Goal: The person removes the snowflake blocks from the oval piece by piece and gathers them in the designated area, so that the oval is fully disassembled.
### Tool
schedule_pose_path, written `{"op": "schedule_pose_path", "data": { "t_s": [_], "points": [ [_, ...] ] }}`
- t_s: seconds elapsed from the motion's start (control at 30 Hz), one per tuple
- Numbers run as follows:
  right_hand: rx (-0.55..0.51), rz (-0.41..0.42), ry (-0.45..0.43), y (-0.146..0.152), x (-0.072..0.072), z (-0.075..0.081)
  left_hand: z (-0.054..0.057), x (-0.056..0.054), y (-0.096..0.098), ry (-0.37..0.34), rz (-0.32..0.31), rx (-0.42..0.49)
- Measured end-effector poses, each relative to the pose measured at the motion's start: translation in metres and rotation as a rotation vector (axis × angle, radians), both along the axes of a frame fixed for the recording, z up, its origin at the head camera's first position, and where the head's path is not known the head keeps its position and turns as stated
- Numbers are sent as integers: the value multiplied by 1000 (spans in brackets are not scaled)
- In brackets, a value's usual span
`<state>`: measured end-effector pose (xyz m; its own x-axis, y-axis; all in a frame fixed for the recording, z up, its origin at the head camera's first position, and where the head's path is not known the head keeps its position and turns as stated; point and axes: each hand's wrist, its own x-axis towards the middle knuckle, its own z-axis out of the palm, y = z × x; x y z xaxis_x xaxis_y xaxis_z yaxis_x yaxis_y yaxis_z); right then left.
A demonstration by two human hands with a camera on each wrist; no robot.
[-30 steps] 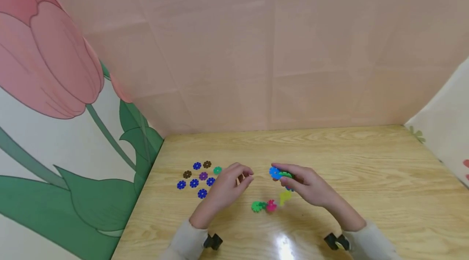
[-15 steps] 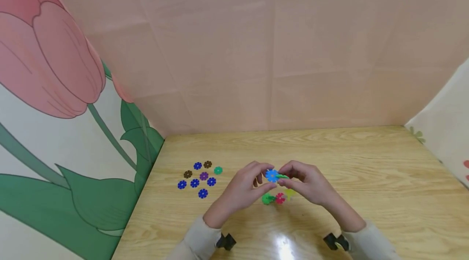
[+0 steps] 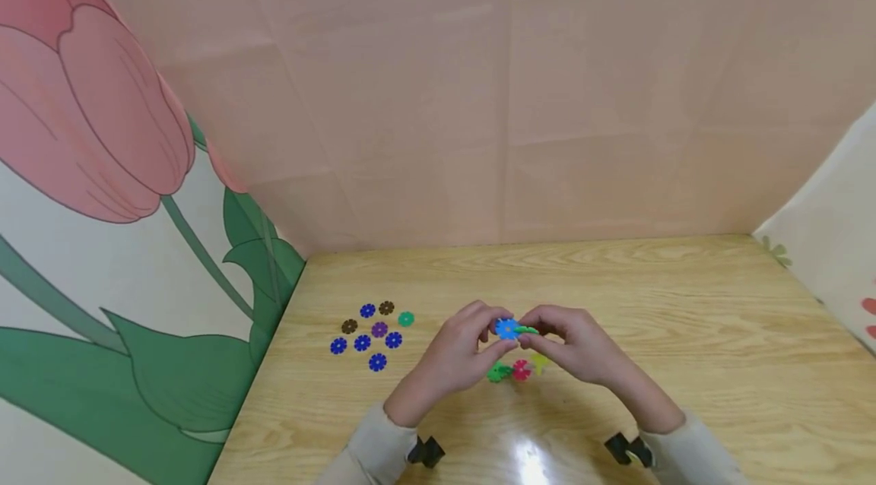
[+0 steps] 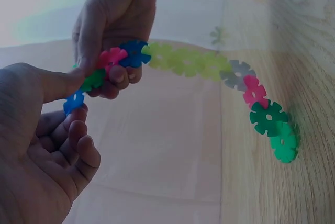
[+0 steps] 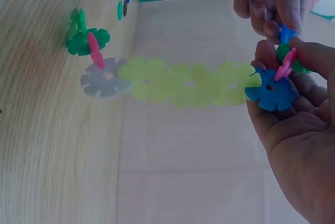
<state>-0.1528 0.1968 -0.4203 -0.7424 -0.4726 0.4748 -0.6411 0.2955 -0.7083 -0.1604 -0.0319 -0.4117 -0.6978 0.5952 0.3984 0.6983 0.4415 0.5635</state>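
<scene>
A chain of interlocking snowflake discs runs from my hands down toward the table. My left hand (image 3: 452,352) pinches the light blue disc (image 3: 506,328) at its upper end between thumb and fingers. Beside it, my right hand (image 3: 582,344) grips the green disc (image 4: 93,79), with a pink disc (image 5: 286,65) and a darker blue disc (image 5: 271,91) along its fingers. Several translucent yellow discs (image 5: 192,84) follow, then a clear greyish disc (image 4: 238,75), a pink disc (image 4: 255,92), a dark green disc (image 4: 268,118) and a bright green disc (image 4: 285,143) at the lower end.
Loose discs lie on the wooden table (image 3: 684,333) to the left: several blue discs (image 3: 362,343), two brown discs (image 3: 350,326), a purple disc (image 3: 379,330) and a green disc (image 3: 406,319). A pink sheet (image 3: 424,128) hangs behind the table.
My left hand has moved right, from beside the loose discs to the light blue disc, and now pinches it. The chain's lower end has shifted slightly right and up.
</scene>
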Motion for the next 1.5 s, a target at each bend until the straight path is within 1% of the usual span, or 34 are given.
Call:
{"op": "schedule_pose_path", "data": {
  "t_s": [0.2, 0.37, 0.43, 0.53, 0.6, 0.7, 0.83, 0.97, 1.13, 1.27, 1.4, 1.5],
  "points": [
    [-3, 11, 30, -1, 1, 0, 0, 1, 0, -10, 2, -18],
    [-37, 13, 105, -1, -1, -5, 1, 1, -1, -10, -5, -23],
    [-52, 6, 135, -2, -1, -7, 2, 1, -1, -5, 1, -24],
    [-69, -28, 160, -2, -2, -10, 2, 0, -4, -4, 17, -18],
    [-83, -53, 156, -2, -2, -11, 2, 0, -7, -14, 31, -14],
    [-115, -66, 124, -1, -2, -11, -2, 0, -16, -56, 54, -15],
    [-158, -59, 54, 1, -2, -10, -13, -1, -36, -135, 127, -54],
    [-172, -75, 2, 4, -3, -11, -28, -4, -66, -213, 187, -68],
    [-168, -102, -9, 6, -6, -12, -42, -9, -104, -304, 228, -53],
    [-163, -125, -13, 7, -9, -15, -52, -10, -134, -345, 285, -57],
    [-164, -131, -21, 7, -11, -16, -64, -12, -163, -394, 356, -65],
    [-161, -137, -33, 7, -12, -16, -76, -15, -178, -420, 423, -67]
  ]
}}
